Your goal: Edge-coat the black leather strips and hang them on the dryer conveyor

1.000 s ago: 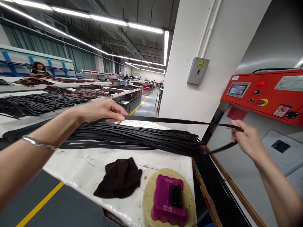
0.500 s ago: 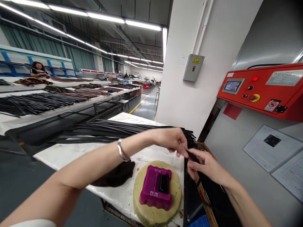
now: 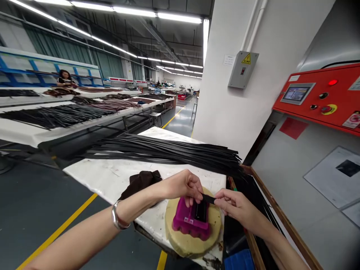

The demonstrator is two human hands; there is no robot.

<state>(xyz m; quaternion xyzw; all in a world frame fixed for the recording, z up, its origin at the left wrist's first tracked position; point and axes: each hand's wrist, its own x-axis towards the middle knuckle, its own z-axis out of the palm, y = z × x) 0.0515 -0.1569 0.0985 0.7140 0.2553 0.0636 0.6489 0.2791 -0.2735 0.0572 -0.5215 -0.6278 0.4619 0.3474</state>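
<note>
A dark, crumpled cloth (image 3: 142, 182) lies on the white bench (image 3: 105, 172). Behind it rises a white pillar (image 3: 222, 116), carrying a grey electrical box (image 3: 243, 70) with a yellow warning sign (image 3: 246, 59); a small paper notice (image 3: 229, 60) is just beside the box. To the right, a red control panel (image 3: 306, 108) has a screen (image 3: 297, 93), a lit red lamp (image 3: 333, 82) and knobs. Below it are a red square (image 3: 293, 128) and a paper sheet (image 3: 334, 176). On the left, a person (image 3: 65, 79) is behind long tables (image 3: 22, 134) spread with strips (image 3: 67, 113). A stool (image 3: 155, 114) stands near the tables, and tube lights (image 3: 135, 12) shine overhead.

Box (image 3: 182, 222) on the round pad (image 3: 180, 243), cloth (image 3: 142, 182) to its left, strips (image 3: 168, 150) behind.
</note>
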